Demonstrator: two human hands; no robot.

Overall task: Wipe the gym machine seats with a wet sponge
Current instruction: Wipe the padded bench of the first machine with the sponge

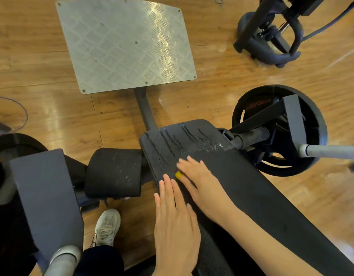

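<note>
Right hand: the right hand [200, 182] lies palm down on the black seat pad [241, 186], its fingers [189, 163] stretched flat and close together, pressing on the sponge.
Sponge: only a small yellow corner of the sponge [178, 174] shows, peeking out from under the right hand at its thumb side; the rest is hidden beneath the palm.
Left hand: the left hand [175, 222] rests flat on the near left edge of the same pad, fingers [168, 188] straight and slightly fanned, holding nothing; their tips lie just beside the yellow corner.
Seat pad: long, dark and sloped, running from the lower right up past the fingertips.
Wet marks: beyond the right fingertips, dark streaks [172, 140] run down the far end of the pad, and shiny droplets [212, 145] sit to the right of them.
Roller pad: a black roller pad [114, 173] lies left of both hands, flecked with pale spots.
Foot plate: a grey ridged metal plate [124, 44] stands well ahead of the fingertips, on a dark post.
Weight plate: a round black weight plate [279, 130] sits to the right of the right hand, on the machine's arm.
Floor: glossy wooden floor [42, 86] all around.
Shoe: a white shoe [107, 226] is on the floor left of the left hand.
</note>
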